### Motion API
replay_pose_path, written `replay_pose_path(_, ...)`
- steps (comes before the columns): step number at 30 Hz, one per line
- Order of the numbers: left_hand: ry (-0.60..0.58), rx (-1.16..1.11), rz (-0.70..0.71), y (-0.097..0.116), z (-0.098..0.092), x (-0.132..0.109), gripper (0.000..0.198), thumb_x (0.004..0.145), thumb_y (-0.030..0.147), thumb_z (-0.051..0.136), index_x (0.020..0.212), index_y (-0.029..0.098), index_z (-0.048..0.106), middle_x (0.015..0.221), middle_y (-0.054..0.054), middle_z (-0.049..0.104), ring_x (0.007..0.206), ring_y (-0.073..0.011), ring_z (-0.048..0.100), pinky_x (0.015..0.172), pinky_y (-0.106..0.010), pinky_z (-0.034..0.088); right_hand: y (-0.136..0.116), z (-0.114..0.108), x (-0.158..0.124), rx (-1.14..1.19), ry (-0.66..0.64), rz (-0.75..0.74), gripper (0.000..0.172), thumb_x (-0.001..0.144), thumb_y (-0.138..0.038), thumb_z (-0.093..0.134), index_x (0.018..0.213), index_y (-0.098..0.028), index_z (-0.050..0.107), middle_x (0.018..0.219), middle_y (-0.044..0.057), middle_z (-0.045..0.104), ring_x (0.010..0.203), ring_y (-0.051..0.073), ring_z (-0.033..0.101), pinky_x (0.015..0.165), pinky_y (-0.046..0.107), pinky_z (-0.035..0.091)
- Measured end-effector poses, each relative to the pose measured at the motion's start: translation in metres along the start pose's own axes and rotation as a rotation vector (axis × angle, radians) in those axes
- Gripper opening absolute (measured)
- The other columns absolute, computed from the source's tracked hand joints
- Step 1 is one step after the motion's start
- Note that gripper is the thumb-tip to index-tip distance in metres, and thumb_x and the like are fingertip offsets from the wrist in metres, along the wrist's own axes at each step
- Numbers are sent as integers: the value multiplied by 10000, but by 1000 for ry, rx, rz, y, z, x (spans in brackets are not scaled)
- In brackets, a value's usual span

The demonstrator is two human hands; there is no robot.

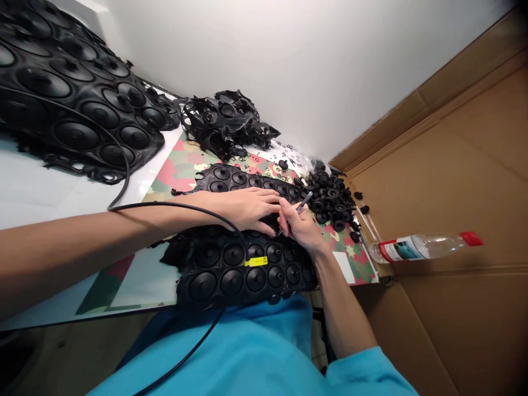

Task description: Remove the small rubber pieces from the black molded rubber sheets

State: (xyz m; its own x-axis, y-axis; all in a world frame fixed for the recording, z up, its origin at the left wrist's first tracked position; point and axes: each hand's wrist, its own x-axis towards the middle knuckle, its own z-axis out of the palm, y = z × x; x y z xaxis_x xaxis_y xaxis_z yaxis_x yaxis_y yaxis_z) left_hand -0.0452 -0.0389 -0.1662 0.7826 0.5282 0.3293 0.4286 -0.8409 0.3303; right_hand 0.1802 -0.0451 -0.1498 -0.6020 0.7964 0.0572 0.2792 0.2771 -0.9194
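A black rubber sheet [233, 254] with rows of round discs lies in front of me, its near edge at the table's edge. My left hand [249, 209] rests flat on it, fingers stretched out towards the right. Close beside those fingertips, my right hand [299, 223] is closed around a slim dark pen-like tool [304, 202], whose lower end points down at the sheet. The spot under the tool's tip is hidden by my fingers. A black cable with a yellow tag [256, 262] crosses over my left forearm and the sheet.
Stacked black sheets [78, 104] stand at the left. A heap of torn black rubber [226, 121] lies at the back. Loose black round parts [332, 198] are piled right of the sheet. A clear bottle [429, 247] with a red cap is at the right, by cardboard [462, 176].
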Motion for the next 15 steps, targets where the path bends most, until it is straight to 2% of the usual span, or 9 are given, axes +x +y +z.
replay_pose_path(6, -38, -58, 1, -4, -1, 0, 482, 1052, 555, 714, 1390, 214, 752, 1624, -148, 617, 1549, -319, 528, 1303, -404, 363, -6, -2, -1, 8, -67, 41, 802, 1119, -671, 503, 460, -215, 522, 394, -25, 424, 406, 93, 387, 501, 287, 294)
replay_pose_path(10, -91, -33, -69, -3, -3, 0, 571, 1078, 558, 668, 1507, 181, 668, 1706, -182, 525, 1637, -336, 418, 1337, -437, 314, -10, -6, -1, -18, -153, 69, 816, 1117, -690, 473, 451, -221, 523, 380, -15, 442, 413, 101, 404, 535, 292, 337)
replay_pose_path(15, -123, -55, -93, 2, -8, 0, 418, 1075, 487, 688, 1358, 189, 764, 1719, -175, 511, 1635, -357, 424, 1345, -462, 316, -14, -4, -1, -98, -135, 52, 822, 1117, -692, 471, 447, -221, 535, 372, -11, 442, 387, 96, 379, 501, 298, 303)
